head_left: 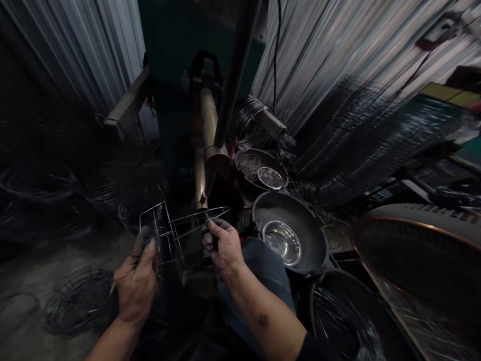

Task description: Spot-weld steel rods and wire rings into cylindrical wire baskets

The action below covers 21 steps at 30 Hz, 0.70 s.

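My left hand (137, 278) grips the near end of a wire frame (169, 230), a small rack of bent steel rods, fingers closed round its edge. My right hand (221, 243) pinches a thin wire piece (216, 213) that lies against the frame's right side, its tip pointing towards the machine. Both hands hold the work just below the copper-tipped arm (208, 150) of a green welding machine (176, 65).
A dark pan (311, 235) holding a shiny steel bowl (281, 241) sits right of my knee; another tray (244, 155) with round wire parts lies behind it. Stacks of wire racks (368, 130) fill the right. Wire coils (37, 180) and a wire basket (78, 301) lie left.
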Available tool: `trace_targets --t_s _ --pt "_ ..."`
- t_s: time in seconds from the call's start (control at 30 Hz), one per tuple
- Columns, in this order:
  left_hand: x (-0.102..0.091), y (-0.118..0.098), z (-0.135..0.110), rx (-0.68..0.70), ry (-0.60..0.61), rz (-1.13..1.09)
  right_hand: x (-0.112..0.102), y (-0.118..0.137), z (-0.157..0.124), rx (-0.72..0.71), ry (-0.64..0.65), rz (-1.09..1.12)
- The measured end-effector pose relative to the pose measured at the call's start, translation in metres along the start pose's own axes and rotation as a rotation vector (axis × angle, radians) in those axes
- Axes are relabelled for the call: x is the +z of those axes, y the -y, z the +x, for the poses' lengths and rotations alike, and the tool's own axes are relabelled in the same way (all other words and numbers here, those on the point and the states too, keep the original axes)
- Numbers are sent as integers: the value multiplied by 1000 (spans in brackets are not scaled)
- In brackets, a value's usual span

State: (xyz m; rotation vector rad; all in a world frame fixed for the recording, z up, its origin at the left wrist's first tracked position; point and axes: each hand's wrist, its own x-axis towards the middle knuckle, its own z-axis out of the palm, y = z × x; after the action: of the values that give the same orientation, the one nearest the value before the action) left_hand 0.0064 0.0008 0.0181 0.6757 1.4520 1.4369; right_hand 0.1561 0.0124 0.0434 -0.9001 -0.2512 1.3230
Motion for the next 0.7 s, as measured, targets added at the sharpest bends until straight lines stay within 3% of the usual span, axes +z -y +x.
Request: trace_targets --t_s 0.3,0.7 --pt "20 -23 13 -57 46 -124 19 10 16 -53 -21 -10" --pt "28 -40 12 -57 54 -210 28 10 21 -60 -52 10"
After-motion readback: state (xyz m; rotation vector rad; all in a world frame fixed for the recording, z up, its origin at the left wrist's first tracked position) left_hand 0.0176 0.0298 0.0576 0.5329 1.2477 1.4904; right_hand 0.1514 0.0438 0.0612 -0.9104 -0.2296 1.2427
